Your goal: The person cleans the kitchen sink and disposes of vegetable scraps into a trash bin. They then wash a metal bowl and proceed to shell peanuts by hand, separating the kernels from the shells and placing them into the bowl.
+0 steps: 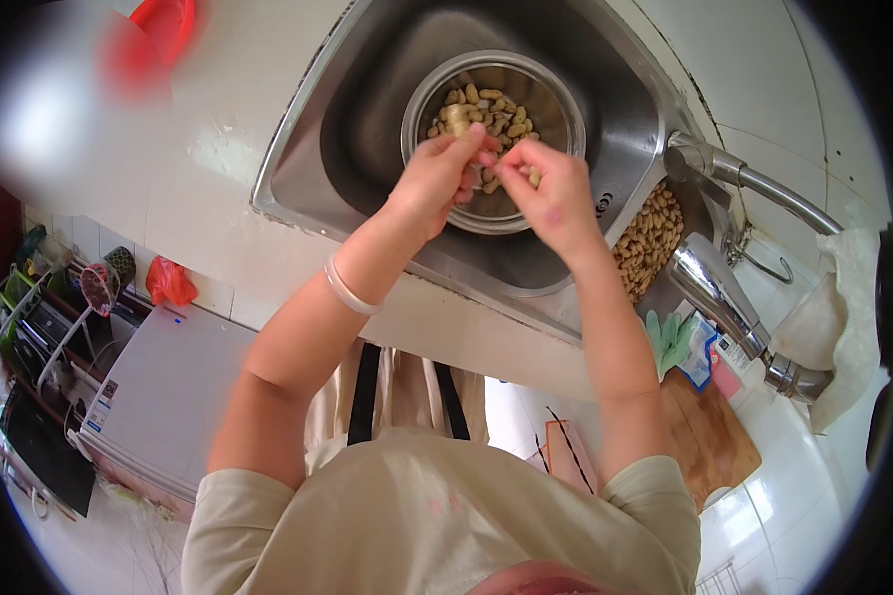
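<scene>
Unshelled peanuts [517, 130] lie in a round stainless steel bowl [580, 134], which stands in the large basin of a steel sink [372, 82]. My left hand [446, 167] is over the front left of the bowl, thumb and fingers drawn together near a pale peanut-like piece [458, 117]; blur hides whether it grips this. Close beside it, my right hand [547, 190] has its thumb and forefinger pinched together over the bowl. The fingertips of both hands nearly meet, and what is between them cannot be made out. More peanuts [649, 242] fill the smaller side basin at the right.
A chrome faucet [703, 160] and a spray head [718, 294] reach over the right side. Green gloves [667, 342], packets and a wooden cutting board [707, 439] are at the lower right. A red plastic basin [170, 30] stands at the upper left of the counter [216, 163].
</scene>
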A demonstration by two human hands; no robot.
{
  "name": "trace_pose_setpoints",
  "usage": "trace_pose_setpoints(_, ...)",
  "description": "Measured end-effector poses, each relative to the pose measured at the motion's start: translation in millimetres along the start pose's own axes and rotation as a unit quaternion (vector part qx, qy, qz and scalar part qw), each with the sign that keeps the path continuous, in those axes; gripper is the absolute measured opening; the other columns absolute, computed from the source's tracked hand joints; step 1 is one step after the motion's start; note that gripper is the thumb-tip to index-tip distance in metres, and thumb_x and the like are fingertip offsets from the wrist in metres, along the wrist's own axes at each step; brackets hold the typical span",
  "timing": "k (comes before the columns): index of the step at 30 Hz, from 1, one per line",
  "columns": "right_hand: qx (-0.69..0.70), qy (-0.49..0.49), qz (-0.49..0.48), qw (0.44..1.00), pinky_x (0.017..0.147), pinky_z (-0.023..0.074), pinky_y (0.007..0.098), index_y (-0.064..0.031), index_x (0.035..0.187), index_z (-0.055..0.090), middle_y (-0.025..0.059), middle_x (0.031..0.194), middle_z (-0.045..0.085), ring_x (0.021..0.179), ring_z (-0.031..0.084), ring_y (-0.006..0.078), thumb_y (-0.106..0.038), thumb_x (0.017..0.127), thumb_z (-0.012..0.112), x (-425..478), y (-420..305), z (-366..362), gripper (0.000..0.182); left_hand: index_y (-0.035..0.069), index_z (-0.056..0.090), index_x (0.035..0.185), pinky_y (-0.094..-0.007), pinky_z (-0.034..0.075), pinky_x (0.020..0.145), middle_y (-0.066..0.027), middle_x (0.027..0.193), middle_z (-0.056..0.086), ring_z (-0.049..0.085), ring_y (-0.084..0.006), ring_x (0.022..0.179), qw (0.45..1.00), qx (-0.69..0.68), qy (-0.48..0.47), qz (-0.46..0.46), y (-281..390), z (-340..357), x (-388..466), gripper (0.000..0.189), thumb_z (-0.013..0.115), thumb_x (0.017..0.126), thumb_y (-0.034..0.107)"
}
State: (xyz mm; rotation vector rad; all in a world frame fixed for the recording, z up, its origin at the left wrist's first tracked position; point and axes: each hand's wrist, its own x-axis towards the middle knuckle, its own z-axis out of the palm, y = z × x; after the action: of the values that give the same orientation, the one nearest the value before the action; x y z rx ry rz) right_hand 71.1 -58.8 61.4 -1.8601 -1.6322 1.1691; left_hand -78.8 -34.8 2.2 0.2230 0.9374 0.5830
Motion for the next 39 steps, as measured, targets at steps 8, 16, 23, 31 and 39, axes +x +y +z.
trace_pose_setpoints(8,0.180,0.052,-0.047,0.981,0.052,0.0396,0.0224,-0.0012,0.086,0.057,0.0026,0.063,0.056,0.057,0.049,0.0053,-0.022,0.081,0.069,23.8,-0.5,13.3,0.025,-0.002,0.058,0.077,-0.0279,0.040,0.048,-0.0083,0.055,0.053,0.046,-0.0121,0.049,0.867,0.419,0.018,0.271,19.1,2.4,-10.4,0.021,0.064,0.084,0.017)
trace_pose_setpoints(16,0.477,-0.029,0.137,0.867,0.044,0.0277,0.0228,-0.0043,0.078,0.055,-0.0030,0.060,0.045,0.049,0.036,0.0071,-0.023,0.090,0.048,17.3,3.3,13.5,0.024,-0.002,0.053,0.072,-0.0327,0.040,0.050,-0.0134,0.060,0.049,0.043,-0.0289,0.051,0.716,0.553,-0.128,0.406,43.1,20.8,-20.0,0.014,0.062,0.081,0.005)
trace_pose_setpoints(23,0.716,-0.144,0.192,0.655,0.041,0.0211,0.0225,-0.0089,0.073,0.044,-0.0014,0.057,0.037,0.044,0.027,0.0070,-0.021,0.088,0.045,-7.1,33.9,-1.7,0.020,-0.001,0.053,0.067,-0.0331,0.043,0.050,-0.0143,0.061,0.054,0.052,-0.0311,0.054,0.696,0.560,-0.200,0.402,61.3,29.6,-16.0,0.020,0.062,0.081,0.011)
trace_pose_setpoints(31,-0.021,0.076,0.025,0.997,0.094,0.0400,0.0405,-0.0028,0.121,0.050,0.0231,0.123,0.048,0.111,0.049,0.0382,-0.019,0.085,0.060,-18.4,89.6,35.3,0.040,0.009,0.050,0.119,-0.0404,0.046,0.084,-0.0158,0.113,0.057,0.055,-0.0328,0.102,0.432,0.745,0.066,0.505,96.4,-3.3,139.3,0.043,0.063,0.079,0.015)
trace_pose_setpoints(39,-0.045,0.271,0.040,0.961,0.096,0.0377,0.0417,-0.0065,0.117,0.055,0.0195,0.125,0.048,0.113,0.047,0.0377,-0.018,0.082,0.063,-105.8,117.5,-29.5,0.038,0.005,0.067,0.099,-0.0444,0.049,0.084,-0.0198,0.106,0.062,0.061,-0.0362,0.098,0.360,0.910,0.136,0.155,102.8,15.9,158.9,0.028,0.050,0.088,0.025)
